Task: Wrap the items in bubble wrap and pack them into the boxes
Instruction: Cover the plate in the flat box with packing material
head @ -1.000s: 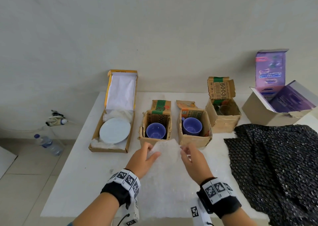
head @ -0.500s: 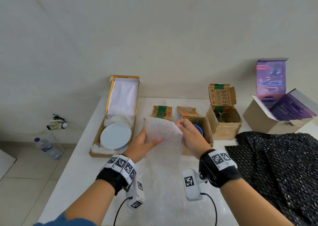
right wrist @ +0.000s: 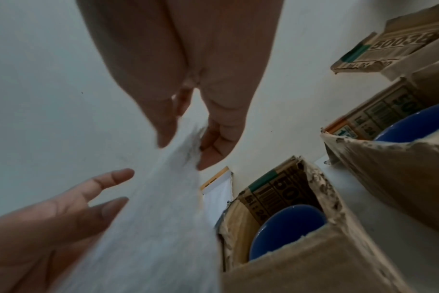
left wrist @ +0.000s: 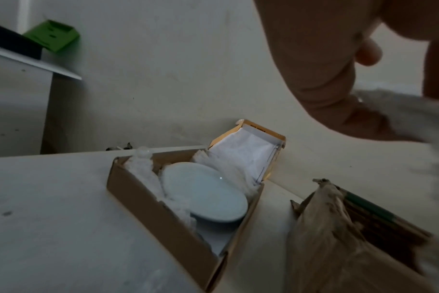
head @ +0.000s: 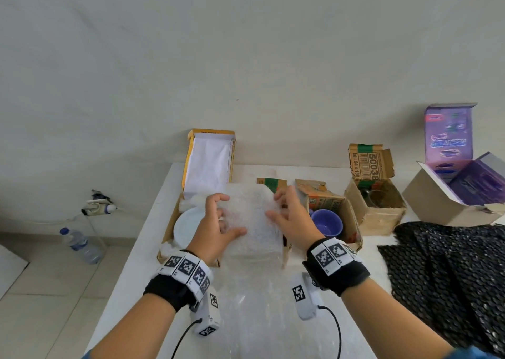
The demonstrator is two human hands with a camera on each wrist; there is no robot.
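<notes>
Both hands hold a clear bubble wrap sheet (head: 251, 222) up over the white table (head: 136, 263). My left hand (head: 226, 213) grips its left edge, thumb in front. My right hand (right wrist: 188, 138) pinches the right edge between thumb and fingers. Behind the sheet stand two small cardboard boxes, each with a blue cup. The right cup (head: 326, 223) shows in the head view; the left cup (right wrist: 286, 228) shows only in the right wrist view. A white plate (left wrist: 203, 194) lies on white padding in a flat open box (head: 169, 244) at the left.
A black bubble wrap sheet (head: 451, 276) covers the table's right side. Behind it stand an open box with a purple lining (head: 437, 205) and a cardboard box holding a glass item (head: 374, 203). A water bottle (head: 79, 245) and a power strip (head: 98, 208) are on the floor at left.
Both hands have lifted the sheet's far end off the table and carried it up and away, toward the boxes. It now hides the left cup box.
</notes>
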